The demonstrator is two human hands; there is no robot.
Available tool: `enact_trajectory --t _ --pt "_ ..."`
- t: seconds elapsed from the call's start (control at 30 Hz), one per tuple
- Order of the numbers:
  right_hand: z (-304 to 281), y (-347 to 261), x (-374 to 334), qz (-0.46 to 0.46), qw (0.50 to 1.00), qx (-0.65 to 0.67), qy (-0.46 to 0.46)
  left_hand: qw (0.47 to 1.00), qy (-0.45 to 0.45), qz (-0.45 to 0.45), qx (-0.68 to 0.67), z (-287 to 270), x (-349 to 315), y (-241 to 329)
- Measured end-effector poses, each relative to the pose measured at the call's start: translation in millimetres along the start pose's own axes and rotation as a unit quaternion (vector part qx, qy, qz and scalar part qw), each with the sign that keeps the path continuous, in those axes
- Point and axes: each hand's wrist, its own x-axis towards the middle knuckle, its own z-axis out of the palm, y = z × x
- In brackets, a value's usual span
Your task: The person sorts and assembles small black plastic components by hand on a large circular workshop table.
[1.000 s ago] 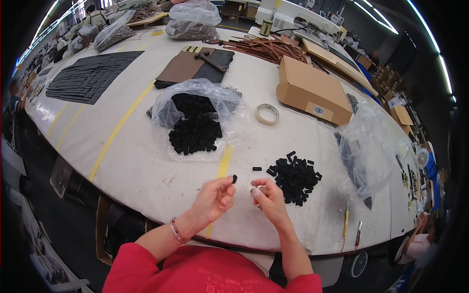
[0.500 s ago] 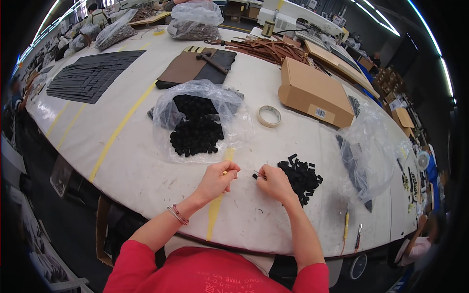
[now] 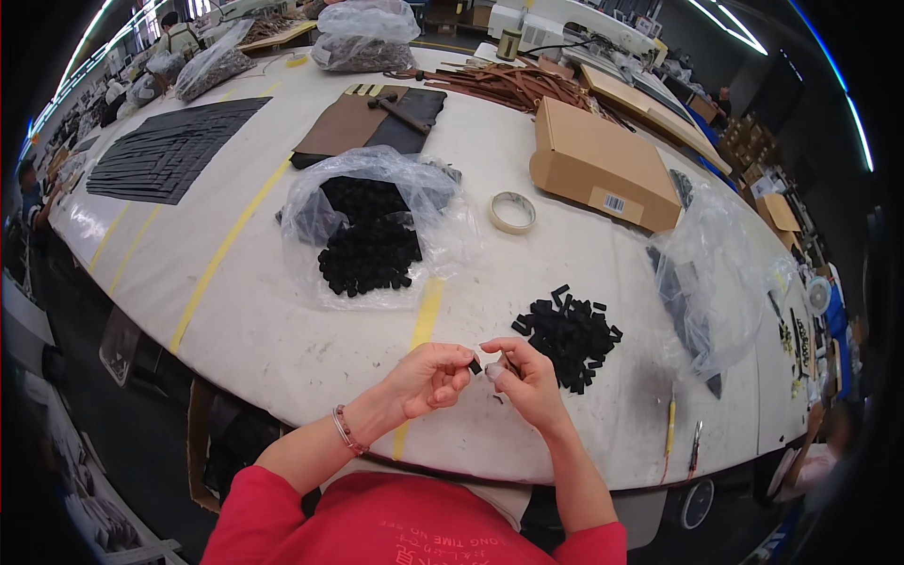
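My left hand (image 3: 431, 379) pinches a small black piece (image 3: 475, 366) between thumb and fingertips, above the near part of the table. Close beside it, my right hand (image 3: 529, 384) is curled with the index finger and thumb reaching toward that piece. Something thin and dark shows within its fingers, too small to make out. Just beyond my right hand lies a loose pile of short black pieces (image 3: 570, 337). Farther off to the left, a clear plastic bag (image 3: 306, 202) lies with its mouth toward me, and many more black pieces (image 3: 369, 256) spill from it.
A tape roll (image 3: 512, 213) lies near a cardboard box (image 3: 603, 165). Right of the pile are a crumpled plastic bag (image 3: 711, 282), a yellow-handled tool (image 3: 670, 428) and another slim tool (image 3: 696, 447). A hammer (image 3: 403, 113) rests on brown and black sheets; dark strips (image 3: 174, 151) lie far left.
Both hands have come closer together and nearer to me. The black piece by my right fingertips before is no longer there; a black piece now shows in my left fingertips.
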Motion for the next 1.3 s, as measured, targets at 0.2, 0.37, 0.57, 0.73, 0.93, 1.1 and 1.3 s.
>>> enact_trajectory --t 0.2,0.37,0.57,0.73,0.93,1.1,1.3 --pt "-3.7 15.4 3.1 -0.378 0.852 -0.362 -0.01 0.999 0.0 -0.011 -0.039 4.2 -3.0 -16.4" --pt "15.5 24.0 -2.8 -0.112 0.985 -0.04 0.125 0.991 0.092 0.084 0.056 24.7 -4.9 -24.1" --pt "15.0 16.8 -10.2 -0.022 0.998 0.002 0.056 0.99 0.084 0.109 0.039 12.8 -9.9 -35.4" --pt "13.2 17.4 -13.6 -0.077 0.988 -0.116 0.063 0.994 0.062 0.067 -0.063 10.0 -11.6 -40.2" --pt "10.8 22.1 -12.6 -0.134 0.973 -0.181 0.059 0.993 0.094 0.073 -0.011 12.8 -12.2 -40.1" --pt "9.9 15.3 -13.4 -0.118 0.968 -0.214 0.049 0.994 0.086 0.07 0.003 10.9 -13.4 -42.2" --pt "20.6 12.9 -14.5 -0.117 0.963 -0.206 0.128 0.801 0.172 0.364 0.443 18.0 -9.5 -45.7"
